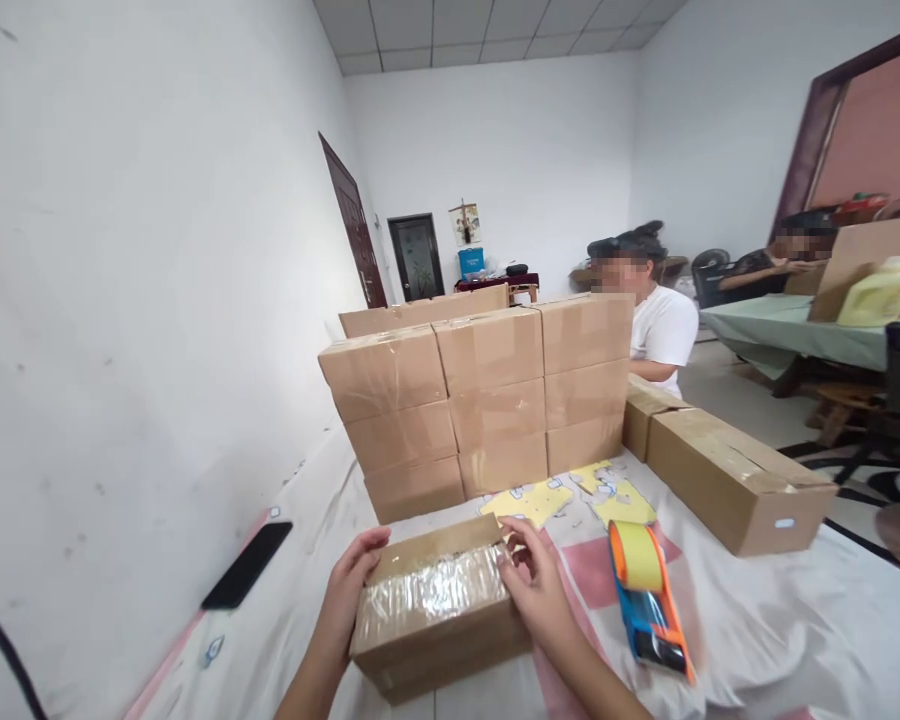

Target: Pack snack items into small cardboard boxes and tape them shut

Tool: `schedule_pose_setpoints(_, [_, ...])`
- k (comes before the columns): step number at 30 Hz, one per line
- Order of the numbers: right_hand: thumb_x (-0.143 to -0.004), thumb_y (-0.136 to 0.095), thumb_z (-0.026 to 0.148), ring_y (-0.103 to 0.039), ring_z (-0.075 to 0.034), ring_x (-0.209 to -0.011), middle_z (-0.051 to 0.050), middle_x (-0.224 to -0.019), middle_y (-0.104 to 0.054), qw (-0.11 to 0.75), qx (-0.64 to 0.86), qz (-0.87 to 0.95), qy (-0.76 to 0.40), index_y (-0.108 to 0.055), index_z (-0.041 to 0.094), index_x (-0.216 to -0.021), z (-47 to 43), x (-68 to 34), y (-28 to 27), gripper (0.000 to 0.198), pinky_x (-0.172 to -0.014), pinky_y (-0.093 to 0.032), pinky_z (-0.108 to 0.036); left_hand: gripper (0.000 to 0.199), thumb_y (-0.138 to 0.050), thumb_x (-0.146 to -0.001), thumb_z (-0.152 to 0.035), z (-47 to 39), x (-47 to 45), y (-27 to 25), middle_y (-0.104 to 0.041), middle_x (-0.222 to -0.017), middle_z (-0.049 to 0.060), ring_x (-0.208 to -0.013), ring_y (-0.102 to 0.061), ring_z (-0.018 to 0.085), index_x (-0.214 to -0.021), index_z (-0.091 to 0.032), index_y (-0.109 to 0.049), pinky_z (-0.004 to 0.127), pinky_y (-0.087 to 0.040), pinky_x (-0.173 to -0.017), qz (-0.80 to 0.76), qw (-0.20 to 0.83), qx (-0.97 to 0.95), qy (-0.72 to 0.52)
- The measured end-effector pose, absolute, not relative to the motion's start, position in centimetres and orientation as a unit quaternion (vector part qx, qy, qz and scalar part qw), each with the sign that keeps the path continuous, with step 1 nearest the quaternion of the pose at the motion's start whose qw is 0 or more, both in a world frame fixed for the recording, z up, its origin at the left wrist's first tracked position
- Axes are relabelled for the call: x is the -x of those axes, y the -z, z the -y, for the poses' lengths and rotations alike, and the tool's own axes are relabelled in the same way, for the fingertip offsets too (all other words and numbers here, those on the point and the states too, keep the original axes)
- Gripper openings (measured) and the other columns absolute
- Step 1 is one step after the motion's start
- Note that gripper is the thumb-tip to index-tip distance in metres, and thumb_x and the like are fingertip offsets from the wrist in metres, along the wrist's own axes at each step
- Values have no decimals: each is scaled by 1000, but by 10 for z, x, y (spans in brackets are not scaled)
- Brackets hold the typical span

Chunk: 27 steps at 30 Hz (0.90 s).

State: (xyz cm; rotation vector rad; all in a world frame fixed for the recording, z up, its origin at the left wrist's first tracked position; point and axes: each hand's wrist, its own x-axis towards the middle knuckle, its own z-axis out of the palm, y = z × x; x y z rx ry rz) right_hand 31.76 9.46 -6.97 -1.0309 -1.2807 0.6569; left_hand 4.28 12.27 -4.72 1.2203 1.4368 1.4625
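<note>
On the near part of a patterned cloth [727, 640], a taped cardboard box [441, 610], its long axis running left to right, is clasped between the left grip [350, 577] and right grip [536, 580], one touching each end.

There are nine stacked boxes [498, 418], one held box [442, 610], one dispenser [646, 605].

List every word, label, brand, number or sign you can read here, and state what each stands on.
No text can be read.
Blue container at the back: pale marks, too small and blurred to read.
Small pale label on the end of the long box at right: too small to read.
Taped box between the hands: no lettering that I can make out.
</note>
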Motion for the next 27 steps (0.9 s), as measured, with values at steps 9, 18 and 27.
schedule_pose_setpoints(9, [-87, -51, 26, -64, -25, -107, -10, -127, -61, 598, 445, 605, -280, -67, 27, -116, -106, -320, 81, 33, -82, -57, -35, 64, -67, -88, -36, -76, -58, 44, -64, -141, 5, -127, -64, 29, -149, -37, -49, 44, -57, -104, -369, -63, -897, -235])
schedule_pose_setpoints(18, [-85, -50, 27, -49, -26, -133, -10, -133, -52, 554, 473, 602, -327, -71, 25, -106, -91, -315, 63, 30, -106, -45, -40, 51, -60, -94, -38, -81, -62, 64, -64, -140, 2, -126, -65, 29, -144, -31, -55, 44, -59, -100, -351, -151, -888, -257])
schedule_pose_setpoints(27, [-97, -38, 43, -47, -26, -133, -9, -133, -51, 613, 447, 599, -256, -74, 24, -100, -93, -306, 79, 41, -116, -33, -42, 41, -56, -95, -38, -87, -64, 61, -68, -134, 3, -123, -67, 28, -133, -27, -66, 43, -55, -101, -344, -126, -890, -270])
